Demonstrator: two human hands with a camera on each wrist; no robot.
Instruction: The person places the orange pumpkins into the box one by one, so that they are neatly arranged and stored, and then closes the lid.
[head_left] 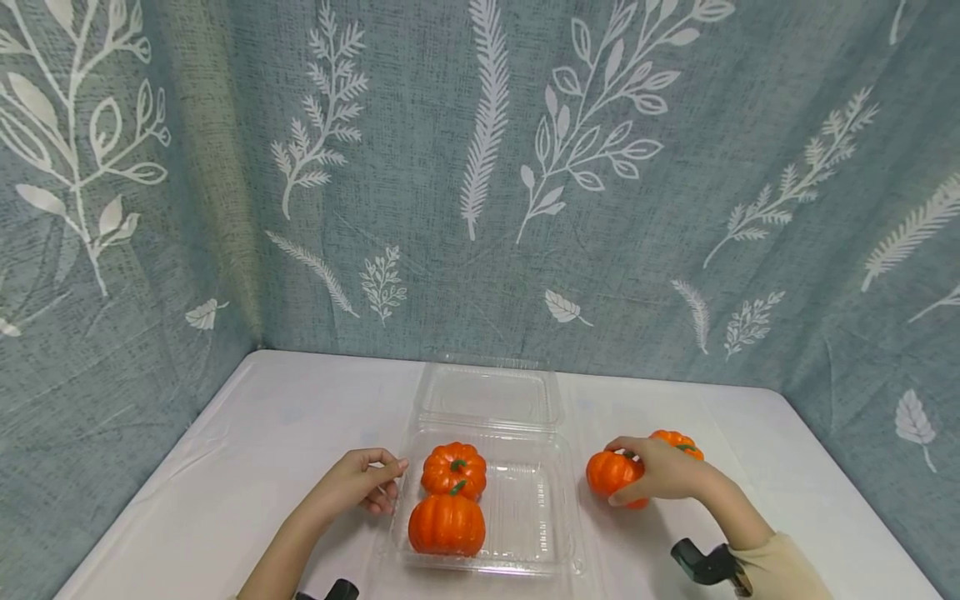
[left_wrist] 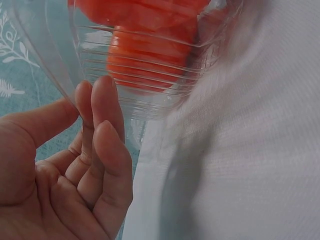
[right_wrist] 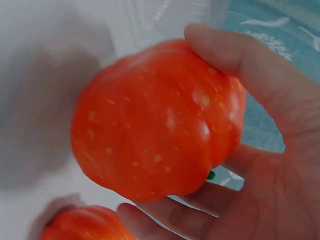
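Note:
A clear plastic clamshell container (head_left: 525, 533) lies on the table with its lid folded back toward the curtain. Two small orange pumpkins sit in its left half: a rear pumpkin (head_left: 442, 472) and a front pumpkin (head_left: 447, 527). My left hand (head_left: 358, 483) pinches the container's left rim between thumb and fingers, as the left wrist view shows at the plastic edge. To the right of the container, my right hand (head_left: 666, 472) grips another orange pumpkin (right_wrist: 160, 120), fingers and thumb around its sides. Partly hidden behind that hand is one more pumpkin (head_left: 675, 440).
A white cloth covers the table (head_left: 285, 408). Blue-green curtain (head_left: 420, 275) with white leaf prints rises behind it and along both sides. The open lid (head_left: 487, 396) reaches close to the table's back edge. Dark wrist straps sit on both arms.

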